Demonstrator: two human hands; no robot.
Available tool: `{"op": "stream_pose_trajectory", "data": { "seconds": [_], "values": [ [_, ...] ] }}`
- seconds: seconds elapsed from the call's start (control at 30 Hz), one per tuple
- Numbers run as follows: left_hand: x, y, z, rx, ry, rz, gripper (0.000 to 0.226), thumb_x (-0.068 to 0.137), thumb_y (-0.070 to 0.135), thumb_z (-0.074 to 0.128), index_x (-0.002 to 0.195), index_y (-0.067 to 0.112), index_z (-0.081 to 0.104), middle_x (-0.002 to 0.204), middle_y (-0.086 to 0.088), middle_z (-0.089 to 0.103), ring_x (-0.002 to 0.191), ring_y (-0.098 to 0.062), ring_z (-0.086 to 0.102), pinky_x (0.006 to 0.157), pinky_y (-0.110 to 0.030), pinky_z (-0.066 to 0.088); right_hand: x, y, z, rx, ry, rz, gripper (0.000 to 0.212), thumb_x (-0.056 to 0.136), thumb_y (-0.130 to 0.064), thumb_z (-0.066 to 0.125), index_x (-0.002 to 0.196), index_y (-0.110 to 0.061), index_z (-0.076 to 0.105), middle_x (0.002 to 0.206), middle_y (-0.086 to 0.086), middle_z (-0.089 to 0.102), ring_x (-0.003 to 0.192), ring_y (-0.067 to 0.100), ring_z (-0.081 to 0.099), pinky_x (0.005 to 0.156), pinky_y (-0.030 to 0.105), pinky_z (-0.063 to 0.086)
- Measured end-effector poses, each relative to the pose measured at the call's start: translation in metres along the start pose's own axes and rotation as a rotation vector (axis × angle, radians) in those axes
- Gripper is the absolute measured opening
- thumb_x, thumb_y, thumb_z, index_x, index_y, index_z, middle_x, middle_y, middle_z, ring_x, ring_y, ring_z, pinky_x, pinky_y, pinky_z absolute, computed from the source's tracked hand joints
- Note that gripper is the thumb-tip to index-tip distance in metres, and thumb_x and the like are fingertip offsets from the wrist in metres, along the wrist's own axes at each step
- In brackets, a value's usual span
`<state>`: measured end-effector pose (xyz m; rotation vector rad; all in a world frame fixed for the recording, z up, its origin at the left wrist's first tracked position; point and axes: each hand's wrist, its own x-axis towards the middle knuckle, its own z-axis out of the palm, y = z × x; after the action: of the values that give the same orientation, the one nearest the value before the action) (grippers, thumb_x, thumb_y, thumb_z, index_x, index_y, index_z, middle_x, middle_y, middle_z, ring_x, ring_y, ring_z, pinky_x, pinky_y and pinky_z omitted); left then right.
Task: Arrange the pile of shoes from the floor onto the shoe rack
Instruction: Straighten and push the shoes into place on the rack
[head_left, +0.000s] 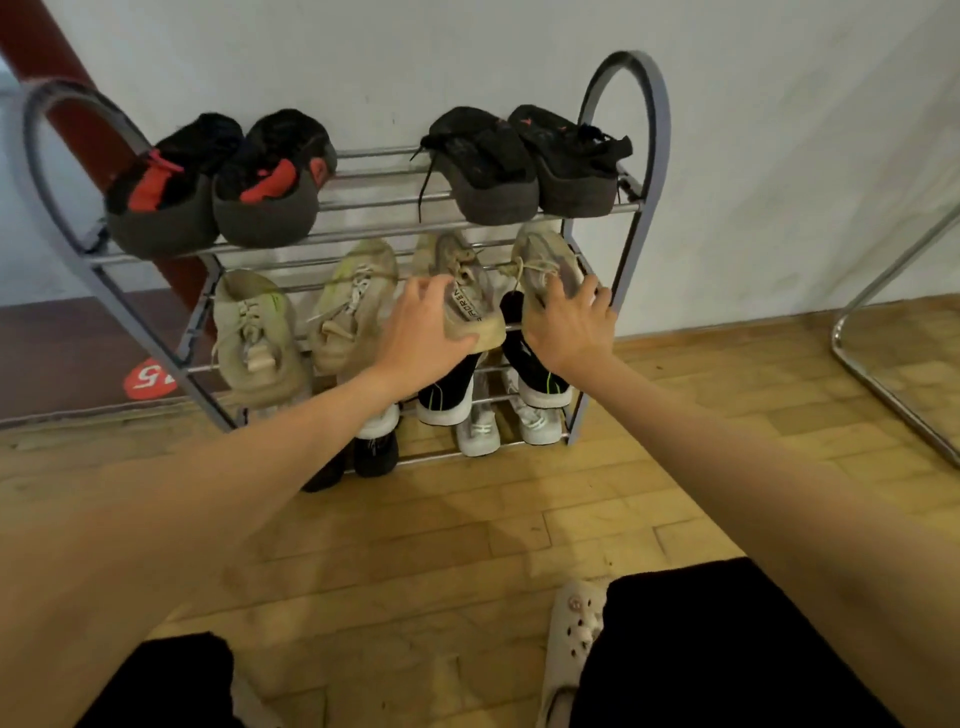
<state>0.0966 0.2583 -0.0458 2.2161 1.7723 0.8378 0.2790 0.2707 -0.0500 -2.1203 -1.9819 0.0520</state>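
A grey metal shoe rack (655, 156) stands against the white wall. Its top shelf carries a black-and-red pair (218, 182) on the left and a black pair (524, 161) on the right. On the second shelf a beige pair (291, 322) rests at the left. My left hand (421, 332) grips one beige sneaker (467, 291) at that shelf's right half. My right hand (566, 322) holds the matching beige sneaker (545, 265) beside it. Lower shelves hold a black-and-white pair (452, 395) and a white pair (504, 431).
A dark shoe (363, 457) sits at the rack's bottom left on the wooden floor (441, 530). A chrome tube frame (883, 374) stands at the right. My foot in a beige clog (571, 639) and my black shorts show at the bottom.
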Motion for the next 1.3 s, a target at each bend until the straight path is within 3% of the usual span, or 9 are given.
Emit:
{"op": "stream_pose_trajectory", "data": {
  "seconds": [0.07, 0.2, 0.43, 0.63, 0.87, 1.03, 1.2, 1.3],
  "values": [
    [0.003, -0.003, 0.012, 0.004, -0.045, -0.019, 0.076, 0.078, 0.037, 0.074, 0.142, 0.017, 0.038, 0.144, -0.013, 0.039, 0.129, -0.031, 0.044, 0.102, -0.038, 0.040, 0.006, 0.003, 0.014, 0.019, -0.053, 0.034, 0.066, 0.090, -0.045, 0.052, 0.144, -0.016, 0.028, 0.150, 0.032, 0.017, 0.137, 0.052, 0.020, 0.112, 0.055, 0.022],
    [0.019, -0.004, 0.032, 0.055, -0.093, -0.040, 0.079, 0.076, 0.041, 0.075, 0.141, 0.012, 0.040, 0.142, -0.015, 0.042, 0.126, -0.035, 0.045, 0.103, -0.042, 0.041, 0.019, 0.013, 0.032, 0.071, -0.065, 0.006, 0.073, 0.086, -0.047, 0.058, 0.144, -0.016, 0.027, 0.141, 0.031, 0.026, 0.128, 0.050, 0.031, 0.108, 0.051, 0.027],
    [0.039, -0.012, 0.043, 0.044, -0.169, -0.050, 0.085, 0.070, 0.040, 0.081, 0.140, 0.009, 0.043, 0.146, -0.011, 0.043, 0.131, -0.029, 0.044, 0.105, -0.035, 0.036, 0.044, 0.028, 0.041, 0.048, 0.043, -0.074, 0.070, 0.087, -0.046, 0.056, 0.139, -0.008, 0.030, 0.134, 0.028, 0.035, 0.123, 0.046, 0.036, 0.104, 0.048, 0.032],
    [0.040, -0.016, 0.050, -0.049, -0.096, -0.005, 0.053, 0.070, 0.026, 0.082, 0.118, 0.014, 0.062, 0.130, -0.004, 0.050, 0.116, -0.019, 0.051, 0.091, -0.021, 0.031, 0.054, 0.037, 0.043, 0.095, 0.047, -0.082, 0.071, 0.089, -0.042, 0.056, 0.145, -0.013, 0.024, 0.140, 0.026, 0.029, 0.128, 0.045, 0.035, 0.108, 0.050, 0.035],
    [0.051, -0.006, 0.064, -0.112, -0.042, 0.057, 0.044, 0.072, 0.024, 0.081, 0.111, 0.013, 0.064, 0.110, 0.003, 0.042, 0.099, -0.011, 0.044, 0.088, -0.021, 0.031, 0.051, 0.046, 0.042, 0.175, 0.038, -0.131, 0.069, 0.091, -0.036, 0.056, 0.146, -0.011, 0.023, 0.142, 0.024, 0.028, 0.131, 0.042, 0.033, 0.109, 0.047, 0.033],
    [0.073, 0.014, 0.073, -0.120, -0.063, 0.058, 0.040, 0.073, 0.023, 0.080, 0.108, 0.012, 0.064, 0.114, -0.002, 0.045, 0.100, -0.014, 0.045, 0.087, -0.022, 0.032, 0.048, 0.047, 0.038, 0.200, -0.008, -0.127, 0.075, 0.086, -0.026, 0.058, 0.146, -0.005, 0.020, 0.145, 0.025, 0.024, 0.134, 0.045, 0.028, 0.112, 0.048, 0.030],
    [0.072, 0.007, 0.074, -0.088, -0.139, 0.082, 0.038, 0.073, 0.021, 0.079, 0.106, 0.013, 0.061, 0.116, -0.004, 0.046, 0.108, -0.021, 0.049, 0.088, -0.026, 0.034, 0.043, 0.048, 0.036, 0.164, -0.045, -0.120, 0.093, 0.075, -0.014, 0.066, 0.150, -0.007, 0.010, 0.151, 0.025, 0.016, 0.139, 0.043, 0.021, 0.115, 0.046, 0.028],
    [0.071, 0.009, 0.071, -0.085, -0.176, 0.084, 0.046, 0.075, 0.023, 0.078, 0.116, 0.015, 0.058, 0.125, -0.007, 0.044, 0.116, -0.024, 0.048, 0.094, -0.024, 0.033, 0.039, 0.041, 0.035, 0.128, -0.035, -0.098, 0.093, 0.077, -0.014, 0.065, 0.150, -0.005, 0.008, 0.152, 0.026, 0.014, 0.141, 0.043, 0.016, 0.117, 0.047, 0.023]
  ]
}}
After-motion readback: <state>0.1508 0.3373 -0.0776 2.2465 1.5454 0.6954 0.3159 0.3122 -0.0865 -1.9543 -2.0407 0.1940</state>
